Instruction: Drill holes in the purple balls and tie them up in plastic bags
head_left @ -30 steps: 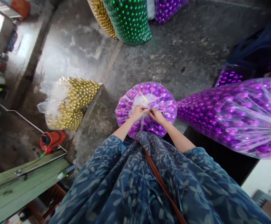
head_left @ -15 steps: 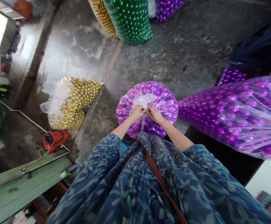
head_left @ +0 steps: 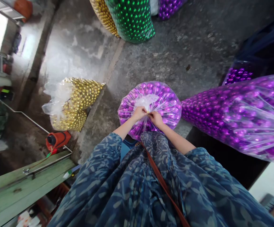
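A clear plastic bag of shiny purple balls (head_left: 164,94) stands upright in front of me, its gathered white neck (head_left: 146,100) sticking up at the middle. Round the base of that neck is a small yellow tie (head_left: 148,112), thin and partly covered by fingers. My left hand (head_left: 139,113) pinches it from the left. From the right, my right hand (head_left: 156,119) pinches it too, fingertips close to those of the left. Both hands rest just above the bag's pleated top.
A large bag of purple balls (head_left: 212,110) lies at the right, touching the upright bag. A tied bag of gold balls (head_left: 82,104) stands on the floor at left. Farther off is a green-ball bag (head_left: 134,22). An orange-red object (head_left: 59,139) sits beside a green bench (head_left: 44,176).
The fingertips have come closer together at the neck, and the right hand has shifted slightly down. The tie now sits tight between them. The view has moved a little.
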The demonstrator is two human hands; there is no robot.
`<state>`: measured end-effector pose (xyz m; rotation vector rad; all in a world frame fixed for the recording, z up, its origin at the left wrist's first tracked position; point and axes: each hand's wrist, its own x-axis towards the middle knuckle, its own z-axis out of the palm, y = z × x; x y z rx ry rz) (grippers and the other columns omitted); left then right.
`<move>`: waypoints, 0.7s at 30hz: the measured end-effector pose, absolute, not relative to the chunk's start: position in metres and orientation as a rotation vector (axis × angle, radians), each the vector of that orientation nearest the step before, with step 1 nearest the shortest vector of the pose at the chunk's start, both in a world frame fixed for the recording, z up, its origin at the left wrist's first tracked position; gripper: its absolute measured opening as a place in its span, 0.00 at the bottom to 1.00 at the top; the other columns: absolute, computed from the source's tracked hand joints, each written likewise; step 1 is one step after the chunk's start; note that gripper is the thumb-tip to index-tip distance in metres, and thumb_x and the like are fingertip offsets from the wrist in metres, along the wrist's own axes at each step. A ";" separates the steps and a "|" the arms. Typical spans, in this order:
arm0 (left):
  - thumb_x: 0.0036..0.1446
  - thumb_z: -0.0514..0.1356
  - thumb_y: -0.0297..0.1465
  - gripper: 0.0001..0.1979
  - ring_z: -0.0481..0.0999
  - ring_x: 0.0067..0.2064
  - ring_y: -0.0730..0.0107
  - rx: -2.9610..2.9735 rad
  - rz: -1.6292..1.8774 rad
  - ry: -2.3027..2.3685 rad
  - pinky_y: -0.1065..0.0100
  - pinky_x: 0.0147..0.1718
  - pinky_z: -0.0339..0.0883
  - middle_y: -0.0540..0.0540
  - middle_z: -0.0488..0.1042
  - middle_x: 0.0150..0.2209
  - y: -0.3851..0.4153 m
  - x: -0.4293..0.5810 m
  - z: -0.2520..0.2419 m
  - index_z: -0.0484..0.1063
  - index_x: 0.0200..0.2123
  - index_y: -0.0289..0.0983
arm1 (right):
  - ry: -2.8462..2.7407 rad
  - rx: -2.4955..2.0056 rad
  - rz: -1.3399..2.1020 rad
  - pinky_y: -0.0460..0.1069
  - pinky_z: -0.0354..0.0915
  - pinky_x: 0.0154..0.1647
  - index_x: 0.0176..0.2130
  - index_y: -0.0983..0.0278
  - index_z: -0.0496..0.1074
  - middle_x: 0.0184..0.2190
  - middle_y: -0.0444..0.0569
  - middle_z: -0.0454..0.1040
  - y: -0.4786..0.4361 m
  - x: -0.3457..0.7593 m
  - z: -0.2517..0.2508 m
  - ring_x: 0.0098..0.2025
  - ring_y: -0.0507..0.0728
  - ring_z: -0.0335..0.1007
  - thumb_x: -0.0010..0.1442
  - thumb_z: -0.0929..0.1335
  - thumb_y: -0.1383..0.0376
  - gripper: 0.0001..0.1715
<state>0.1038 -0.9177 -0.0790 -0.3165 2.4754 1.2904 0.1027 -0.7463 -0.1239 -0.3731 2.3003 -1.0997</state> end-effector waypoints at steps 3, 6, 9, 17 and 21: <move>0.51 0.62 0.22 0.07 0.77 0.40 0.62 -0.176 1.147 2.581 0.58 0.51 0.71 0.47 0.76 0.29 -0.914 0.107 -0.074 0.68 0.25 0.38 | 2.315 -0.394 -1.195 0.50 0.72 0.59 0.48 0.72 0.73 0.46 0.52 0.73 -0.742 0.097 -0.126 0.51 0.48 0.70 0.69 0.66 0.50 0.27; 0.53 0.59 0.19 0.08 0.76 0.47 0.56 0.027 1.005 2.615 0.52 0.60 0.66 0.44 0.77 0.33 -0.911 0.112 -0.065 0.69 0.27 0.38 | 2.289 -0.461 -1.314 0.50 0.72 0.60 0.51 0.72 0.72 0.48 0.53 0.72 -0.741 0.090 -0.129 0.52 0.48 0.69 0.70 0.66 0.50 0.27; 0.58 0.56 0.19 0.09 0.76 0.48 0.55 0.170 0.886 2.608 0.52 0.59 0.67 0.40 0.79 0.41 -0.911 0.116 -0.059 0.72 0.34 0.37 | 2.231 -0.510 -1.389 0.48 0.72 0.57 0.51 0.72 0.71 0.46 0.52 0.73 -0.743 0.086 -0.135 0.49 0.47 0.69 0.70 0.65 0.49 0.28; 0.65 0.56 0.22 0.08 0.80 0.49 0.56 0.062 0.737 2.688 0.63 0.47 0.70 0.39 0.79 0.44 -0.906 0.122 -0.074 0.71 0.45 0.37 | 2.148 -0.419 -1.403 0.48 0.73 0.56 0.49 0.73 0.72 0.43 0.51 0.73 -0.744 0.081 -0.146 0.47 0.47 0.70 0.69 0.66 0.48 0.29; 0.68 0.56 0.25 0.08 0.81 0.43 0.61 -0.213 0.801 2.749 0.64 0.43 0.70 0.43 0.80 0.42 -0.897 0.127 -0.085 0.67 0.48 0.38 | 2.089 -0.341 -1.412 0.47 0.73 0.54 0.50 0.72 0.72 0.42 0.51 0.73 -0.745 0.080 -0.150 0.45 0.46 0.70 0.69 0.66 0.47 0.30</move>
